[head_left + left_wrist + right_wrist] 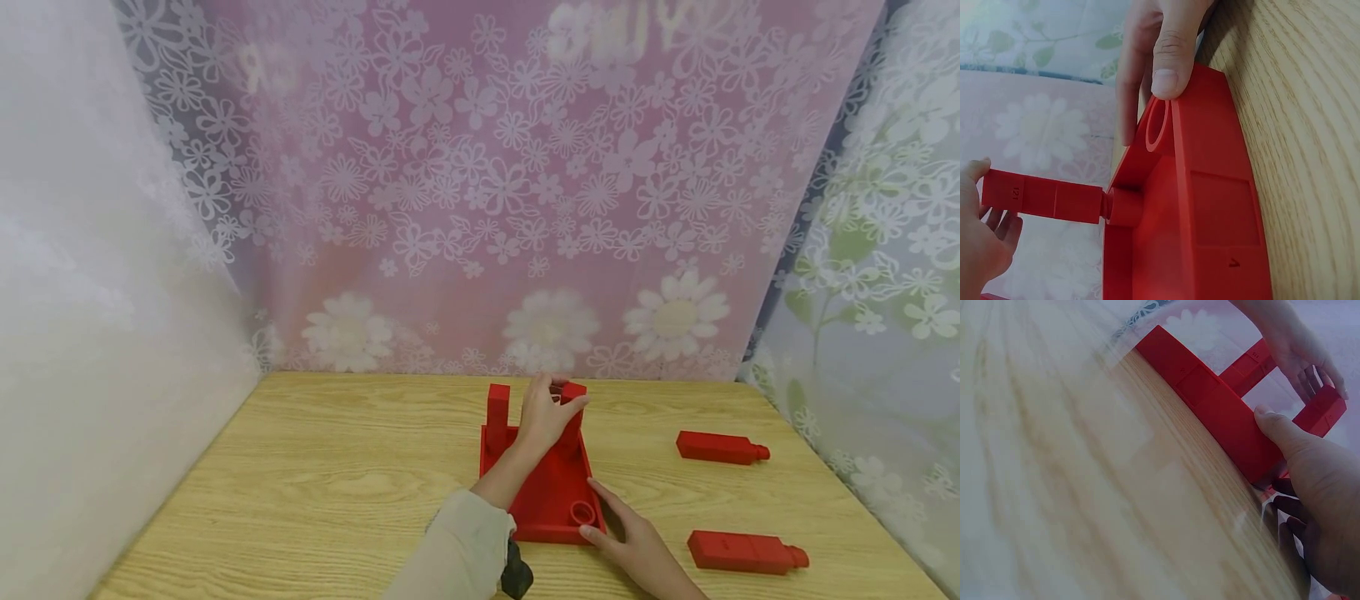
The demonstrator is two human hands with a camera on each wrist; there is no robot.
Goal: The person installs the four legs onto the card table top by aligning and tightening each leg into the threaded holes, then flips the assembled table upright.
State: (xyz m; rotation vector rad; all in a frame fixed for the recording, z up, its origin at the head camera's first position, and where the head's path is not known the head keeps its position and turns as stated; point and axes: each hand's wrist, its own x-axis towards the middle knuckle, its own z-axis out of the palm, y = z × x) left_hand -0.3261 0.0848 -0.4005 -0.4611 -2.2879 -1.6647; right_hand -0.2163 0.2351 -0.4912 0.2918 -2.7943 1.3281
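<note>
A red table-shaped base with raised rims (543,532) lies with its hollow side up, a round socket (582,512) at its near right corner. Two red legs stand in its far corners. My left hand (546,417) grips the top of the far right leg (1054,197), whose narrow neck enters its socket in the left wrist view. My right hand (633,537) holds the base's near right corner, thumb on the near wall and fingers along the right side. The far left leg (498,417) stands upright, touched by neither hand.
Two more red legs with narrow necks lie on the wooden table to the right, one farther back (720,447) and one nearer (742,552). Flowered cloth (510,208) hangs behind the table, with pale sheets at both sides.
</note>
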